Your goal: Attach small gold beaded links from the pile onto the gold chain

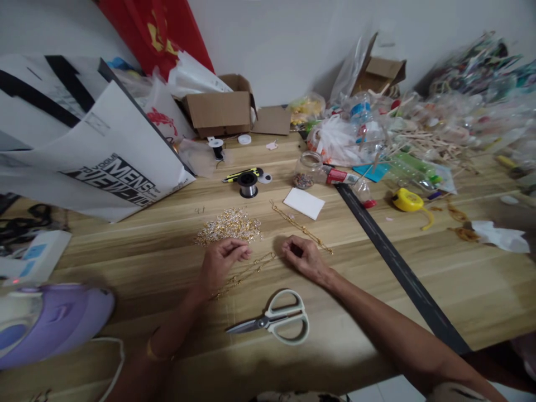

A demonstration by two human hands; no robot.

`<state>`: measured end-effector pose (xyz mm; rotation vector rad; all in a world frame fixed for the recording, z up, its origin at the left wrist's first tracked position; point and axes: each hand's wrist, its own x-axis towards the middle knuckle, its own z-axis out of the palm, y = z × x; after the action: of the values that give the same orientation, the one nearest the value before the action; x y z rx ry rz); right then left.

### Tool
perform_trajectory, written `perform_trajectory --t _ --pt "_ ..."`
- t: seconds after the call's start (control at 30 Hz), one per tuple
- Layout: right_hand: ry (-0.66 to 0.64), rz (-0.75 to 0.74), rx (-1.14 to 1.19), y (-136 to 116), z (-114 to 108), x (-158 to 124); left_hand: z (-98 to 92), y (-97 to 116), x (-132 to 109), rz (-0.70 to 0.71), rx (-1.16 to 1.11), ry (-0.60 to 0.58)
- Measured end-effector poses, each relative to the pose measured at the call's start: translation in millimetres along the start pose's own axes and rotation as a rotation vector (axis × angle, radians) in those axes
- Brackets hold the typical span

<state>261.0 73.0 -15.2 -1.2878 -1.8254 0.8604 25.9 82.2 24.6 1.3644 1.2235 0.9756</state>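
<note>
My left hand (224, 261) is closed in a pinch at the near edge of a pile of clear and gold beads (230, 224); whatever lies between its fingertips is too small to make out. Curled into a pinch, my right hand (305, 255) rests on the table just right of a beaded gold chain (251, 272). The chain's end lies close to those fingertips, and I cannot tell if they hold it. A second gold chain (302, 226) stretches behind my right hand. Scissors (274, 319) with white handles lie nearer me, blades pointing left.
Behind the beads stand a wire spool (248, 185) and a yellow-black utility knife (240, 175). A white card (304, 203), a jar (309, 169) and a yellow tape measure (407, 200) lie rightward. A black strip (397, 265) crosses the table. A large paper bag (96, 151) stands left.
</note>
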Motion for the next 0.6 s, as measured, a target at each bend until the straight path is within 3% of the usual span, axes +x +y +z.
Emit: perform_trajectory --t 0.2,0.6 --pt "0.009 -0.037 0.023 -5 -1 -2 24.2 6 6 -0.013 -0.029 -0.113" --pt "0.005 0.02 0.233 -16 5 -5 40.1 -4 11 -0.001 -0.009 -0.091"
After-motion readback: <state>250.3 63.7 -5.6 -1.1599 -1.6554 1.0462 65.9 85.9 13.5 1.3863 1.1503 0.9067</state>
